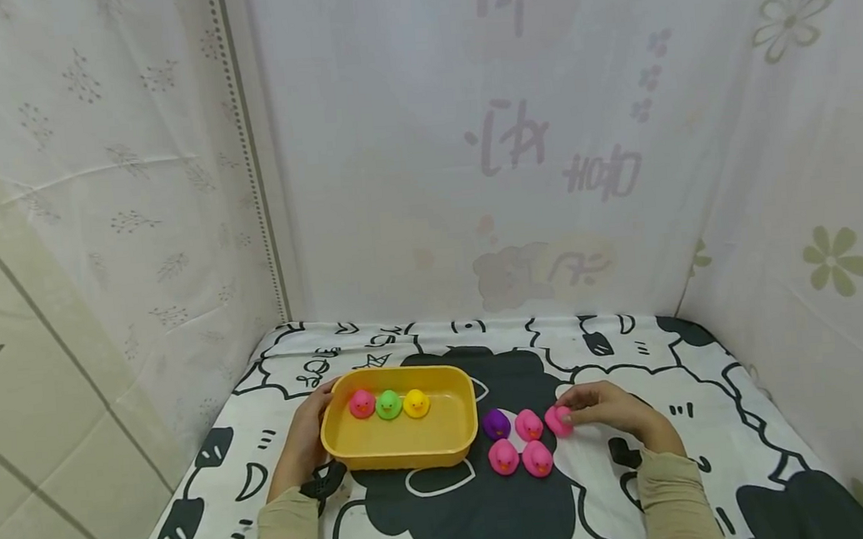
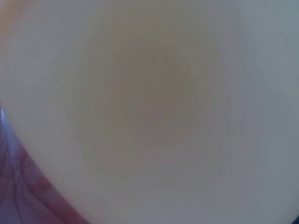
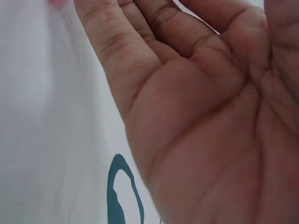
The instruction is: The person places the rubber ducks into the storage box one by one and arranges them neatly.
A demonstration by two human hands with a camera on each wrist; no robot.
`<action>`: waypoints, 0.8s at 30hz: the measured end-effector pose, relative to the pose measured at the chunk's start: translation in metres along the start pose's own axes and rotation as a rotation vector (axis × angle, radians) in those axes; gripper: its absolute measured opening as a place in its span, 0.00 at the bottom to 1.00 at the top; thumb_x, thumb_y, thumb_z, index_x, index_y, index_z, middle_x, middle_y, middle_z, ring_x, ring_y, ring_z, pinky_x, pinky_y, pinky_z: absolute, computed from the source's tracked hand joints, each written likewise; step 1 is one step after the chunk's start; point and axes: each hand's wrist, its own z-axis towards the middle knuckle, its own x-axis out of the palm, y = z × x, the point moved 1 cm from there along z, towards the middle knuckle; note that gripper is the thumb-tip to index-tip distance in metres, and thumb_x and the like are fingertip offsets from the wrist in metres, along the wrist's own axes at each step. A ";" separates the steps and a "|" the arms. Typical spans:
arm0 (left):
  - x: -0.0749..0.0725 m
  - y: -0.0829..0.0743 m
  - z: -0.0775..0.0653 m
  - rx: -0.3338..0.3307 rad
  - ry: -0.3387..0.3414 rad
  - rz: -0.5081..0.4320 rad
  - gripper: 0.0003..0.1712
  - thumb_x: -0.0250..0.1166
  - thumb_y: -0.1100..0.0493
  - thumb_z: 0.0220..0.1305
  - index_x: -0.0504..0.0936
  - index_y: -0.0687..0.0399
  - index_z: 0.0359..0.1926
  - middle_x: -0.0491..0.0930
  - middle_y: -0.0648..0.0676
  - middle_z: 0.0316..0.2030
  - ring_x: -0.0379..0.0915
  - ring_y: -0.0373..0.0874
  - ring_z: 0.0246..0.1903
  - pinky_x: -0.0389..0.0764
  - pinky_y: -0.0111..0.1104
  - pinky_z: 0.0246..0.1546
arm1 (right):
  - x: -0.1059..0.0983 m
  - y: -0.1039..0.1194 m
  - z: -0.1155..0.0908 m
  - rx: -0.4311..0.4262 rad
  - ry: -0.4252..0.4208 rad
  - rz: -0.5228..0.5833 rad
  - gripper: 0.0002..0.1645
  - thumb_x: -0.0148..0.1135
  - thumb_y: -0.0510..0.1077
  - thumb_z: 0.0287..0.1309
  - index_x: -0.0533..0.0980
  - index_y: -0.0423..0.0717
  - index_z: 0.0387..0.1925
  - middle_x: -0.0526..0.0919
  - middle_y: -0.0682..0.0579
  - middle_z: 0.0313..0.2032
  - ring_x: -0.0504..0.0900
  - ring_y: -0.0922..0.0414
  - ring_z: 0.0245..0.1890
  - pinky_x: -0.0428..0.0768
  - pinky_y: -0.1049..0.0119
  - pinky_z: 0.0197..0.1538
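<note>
Found on the printed cloth [image 1: 604, 479], at the right edge of the small cluster and outside the yellow tray [image 1: 453, 418]: one pink toy duck [image 1: 557, 422], just beside a neighbouring pink duck [image 1: 528, 425]. Judged likely light, hollow and slightly springy, hard to break, perhaps slick over the rounded surface (weight and softness unproven by sight alone). Recommend taking hold across the widest part of the body with thumb and fingertips, pressing lightly to avoid a slip. Recorded the right hand [image 1: 612, 407] as nearly closed at the tips, pinching the pink toy duck between thumb and fingers. Recorded the left hand [image 1: 308, 433] against the tray's left end, touching it; cannot tell how far the fingers curl, with the left wrist view mostly filled by a pale blur.
</note>
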 end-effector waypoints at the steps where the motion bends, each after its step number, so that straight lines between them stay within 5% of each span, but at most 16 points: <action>1: 0.000 0.000 0.000 -0.002 -0.002 -0.003 0.30 0.43 0.53 0.75 0.63 0.49 0.74 0.62 0.54 0.72 0.62 0.53 0.67 0.71 0.41 0.65 | 0.000 -0.001 0.000 0.008 -0.006 0.001 0.20 0.70 0.48 0.59 0.83 0.44 0.51 0.85 0.47 0.47 0.81 0.51 0.49 0.78 0.57 0.53; 24: 0.001 0.000 0.001 0.009 -0.017 -0.001 0.29 0.44 0.53 0.75 0.64 0.52 0.73 0.64 0.54 0.71 0.64 0.53 0.66 0.73 0.40 0.63 | 0.001 -0.002 0.005 0.031 -0.180 -0.016 0.25 0.72 0.56 0.56 0.83 0.50 0.52 0.85 0.52 0.46 0.81 0.52 0.49 0.78 0.57 0.53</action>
